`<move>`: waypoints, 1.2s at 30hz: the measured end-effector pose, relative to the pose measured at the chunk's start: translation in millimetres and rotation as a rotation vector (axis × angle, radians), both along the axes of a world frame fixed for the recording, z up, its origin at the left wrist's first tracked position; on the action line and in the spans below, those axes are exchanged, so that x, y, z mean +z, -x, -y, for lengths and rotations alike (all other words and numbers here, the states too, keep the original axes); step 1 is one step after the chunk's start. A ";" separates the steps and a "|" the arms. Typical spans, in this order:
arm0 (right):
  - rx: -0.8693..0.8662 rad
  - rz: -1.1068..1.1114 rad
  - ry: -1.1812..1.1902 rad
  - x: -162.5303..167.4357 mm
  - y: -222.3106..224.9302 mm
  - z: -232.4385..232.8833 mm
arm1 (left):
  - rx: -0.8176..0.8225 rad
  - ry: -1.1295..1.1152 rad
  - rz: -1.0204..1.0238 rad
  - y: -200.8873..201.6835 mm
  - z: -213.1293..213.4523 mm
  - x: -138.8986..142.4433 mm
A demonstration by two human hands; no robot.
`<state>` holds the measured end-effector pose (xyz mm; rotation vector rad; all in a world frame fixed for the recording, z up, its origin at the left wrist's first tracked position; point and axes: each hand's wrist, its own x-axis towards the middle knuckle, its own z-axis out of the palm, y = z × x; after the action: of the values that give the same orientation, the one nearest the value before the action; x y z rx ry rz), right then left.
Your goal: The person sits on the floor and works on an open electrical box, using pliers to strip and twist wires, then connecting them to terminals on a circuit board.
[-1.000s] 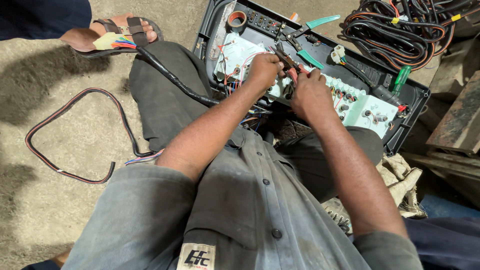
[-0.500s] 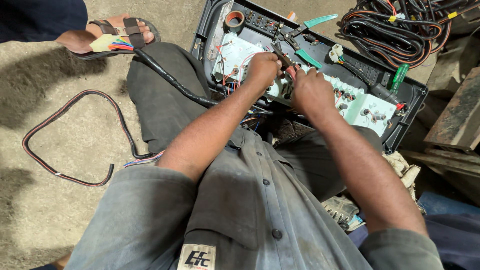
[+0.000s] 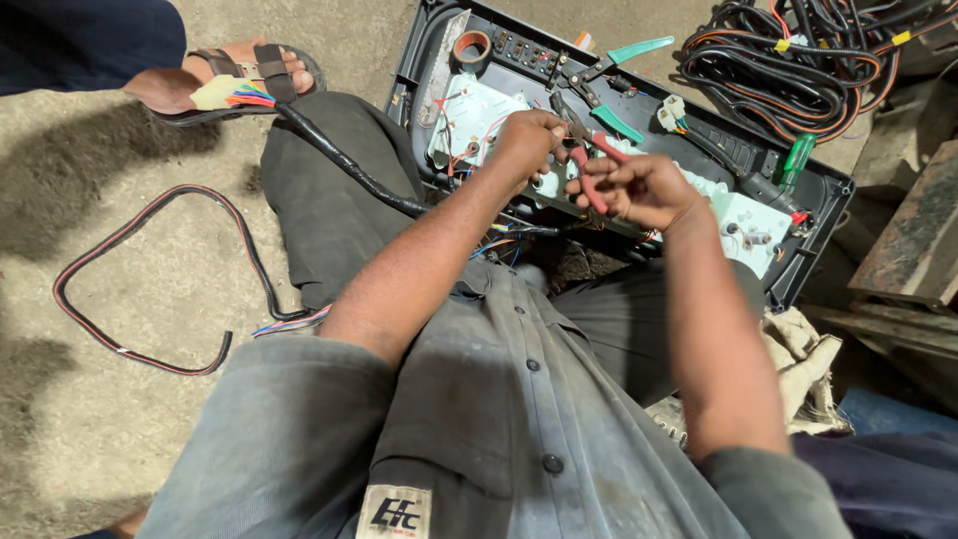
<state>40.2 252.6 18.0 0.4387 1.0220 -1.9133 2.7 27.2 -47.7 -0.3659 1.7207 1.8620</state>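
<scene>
Gripping red-handled pliers (image 3: pixel 589 170), right hand (image 3: pixel 639 190) has fingers closed round the handles. Left hand (image 3: pixel 524 140) presses on the pale board (image 3: pixel 479 115) inside the black panel (image 3: pixel 813 235) on the lap; its fingers curl, grip unclear. Risks: jaws may nick the wrong thin wire, panel may slide off knees. Labels: white patch (image 3: pixel 397 512) on shirt hem, yellow tags (image 3: pixel 783 44) on cable bundle.

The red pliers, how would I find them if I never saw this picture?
Look for the big black panel lying open on the ground in front of the seated person. Both hands meet over its middle, and the red pliers sit in the right hand. Their handles are red, unlike the teal-handled pliers and the green screwdriver lying farther back on the panel.
</scene>
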 end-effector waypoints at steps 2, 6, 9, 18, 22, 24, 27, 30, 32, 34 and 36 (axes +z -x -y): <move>-0.204 0.069 0.110 -16.7 -21.8 8.4 | -0.038 -0.020 0.033 0.9 3.3 -1.9; -0.313 0.034 0.415 -32.7 -36.4 15.5 | -0.086 -0.113 0.074 3.7 8.4 -8.2; -0.308 -0.005 0.326 -27.9 -34.4 19.4 | -0.103 -0.140 0.107 6.2 9.3 -11.1; -0.438 0.038 0.221 -7.1 -37.3 37.2 | -0.107 -0.175 0.180 11.3 10.0 -10.4; -0.402 0.029 0.177 -28.0 -36.1 35.3 | -0.091 -0.201 0.175 11.4 8.7 -12.8; -0.552 0.056 0.069 -22.0 -32.7 30.4 | -0.080 -0.217 0.195 12.2 9.5 -13.8; -0.888 -0.135 0.245 27.2 -29.2 -3.2 | -0.067 -0.254 0.215 13.2 11.5 -15.4; -0.973 -0.204 -0.316 90.6 -42.8 -63.5 | -0.063 -0.241 0.150 11.7 11.6 -15.5; -0.618 -0.381 -0.772 94.6 -53.3 -81.9 | -0.066 -0.220 0.143 6.5 9.8 -14.0; -0.281 -0.448 -1.175 77.4 -56.9 -84.1 | -0.048 -0.116 0.024 4.4 7.4 -9.5; 0.103 -0.472 -1.552 45.5 -56.3 -68.2 | 0.021 0.089 -0.252 6.2 9.7 -1.4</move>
<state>96.5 320.9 63.5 0.7262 2.6749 -0.7592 -3.5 17.6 -49.2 -0.1902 1.9776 1.9165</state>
